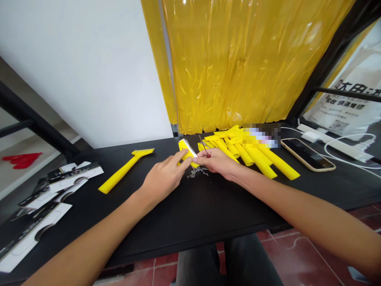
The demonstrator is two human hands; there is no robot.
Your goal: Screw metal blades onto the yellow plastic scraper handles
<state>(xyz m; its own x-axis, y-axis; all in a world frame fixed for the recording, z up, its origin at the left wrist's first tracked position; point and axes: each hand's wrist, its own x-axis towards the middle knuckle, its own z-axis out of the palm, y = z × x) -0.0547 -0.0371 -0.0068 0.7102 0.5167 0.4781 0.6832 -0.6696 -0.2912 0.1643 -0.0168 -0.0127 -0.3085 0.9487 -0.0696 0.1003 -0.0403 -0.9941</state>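
My left hand [165, 174] is closed around a yellow scraper [182, 145] above the middle of the black table. A pale, shiny blade-like strip [190, 149] runs along the scraper's head. At the near end of that strip are the pinched fingers of my right hand [219, 162]. A thin dark rod [204, 144], perhaps a hex key, sticks up from those fingers. Just below both hands lies a small heap of screws and nuts [195, 173]. Another yellow scraper [122, 171] rests to the left, and several yellow scrapers [256, 159] are piled to the right.
Black-and-white cards [56, 222] lie in a loose stack at the table's left. On the right are a phone [308, 154], a power strip [336, 143] and white cables. Yellow plastic sheeting [238, 67] and a white panel [89, 71] stand behind the table.
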